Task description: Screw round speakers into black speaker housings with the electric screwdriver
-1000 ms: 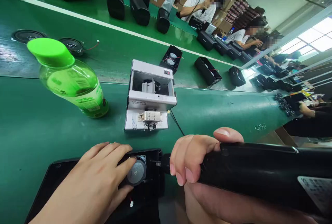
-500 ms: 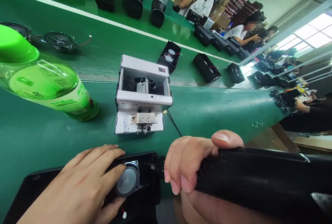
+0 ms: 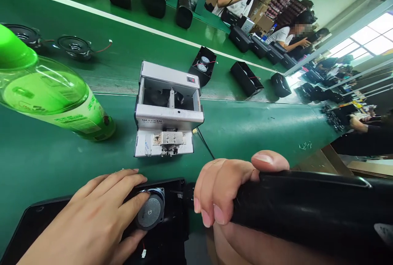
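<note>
My right hand (image 3: 227, 199) is wrapped round a thick black electric screwdriver (image 3: 307, 211), whose tip meets the edge of a black speaker housing (image 3: 172, 216) at the bottom of view. My left hand (image 3: 95, 220) lies on that housing, fingers spread, fingertips against the round grey back of a speaker driver (image 3: 150, 214) seated in it. A small red-and-white lead shows just below the driver.
A grey screw-feeder box (image 3: 167, 115) stands just beyond my hands with a black cable. A green bottle (image 3: 52, 97) lies at the left. Loose speaker drivers (image 3: 73, 46) and black housings (image 3: 245, 78) sit on the green conveyor (image 3: 251, 130). People work at the far side.
The view has shifted slightly, so the bottle and feeder box sit further left. My hands stay in place on the housing and the screwdriver.
</note>
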The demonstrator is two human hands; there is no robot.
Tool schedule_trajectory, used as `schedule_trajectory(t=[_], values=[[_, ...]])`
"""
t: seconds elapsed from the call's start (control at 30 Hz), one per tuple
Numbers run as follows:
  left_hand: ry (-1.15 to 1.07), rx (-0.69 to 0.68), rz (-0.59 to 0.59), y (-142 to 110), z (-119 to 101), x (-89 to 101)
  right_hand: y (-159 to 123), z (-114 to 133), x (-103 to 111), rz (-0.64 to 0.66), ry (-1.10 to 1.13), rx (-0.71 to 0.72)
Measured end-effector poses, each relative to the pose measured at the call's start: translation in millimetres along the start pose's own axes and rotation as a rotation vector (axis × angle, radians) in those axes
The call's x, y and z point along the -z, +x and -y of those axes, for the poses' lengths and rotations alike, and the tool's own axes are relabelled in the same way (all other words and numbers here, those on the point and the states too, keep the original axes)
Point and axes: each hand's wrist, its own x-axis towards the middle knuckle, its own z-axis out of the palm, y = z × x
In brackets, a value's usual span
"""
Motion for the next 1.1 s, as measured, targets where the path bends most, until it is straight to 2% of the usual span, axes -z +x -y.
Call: schedule_trajectory(t=[0.17,0.23,0.33,0.43,0.63,0.77,0.93,1.1], values=[[0.134,-0.083,0.011,6,-6,1.1,-1,-13,-9,-0.031,0.049,-0.003],[0.128,-0.088,0.003,10,-9,2.0,0,-18,-9,-0.041,0.05,0.008],[0.071,-0.069,-0.006,15,-13,2.7,4,-23,-6,0.033,0.053,0.034],[0.025,-0.034,-0.025,19,-17,2.1,7,-26,-8,0.054,0.039,0.06],[0.034,-0.041,-0.097,27,-24,9.1,9,-38,-26,-0.1,0.026,0.131],[0.027,-0.089,-0.096,35,-23,20.0,8,-44,-30,-0.108,0.002,0.147],[-0.01,-0.061,-0.07,42,-23,26.8,6,-42,-27,-0.074,-0.032,0.172],[0.014,-0.049,-0.064,45,-29,29.2,0,-35,-17,0.073,-0.13,0.122]])
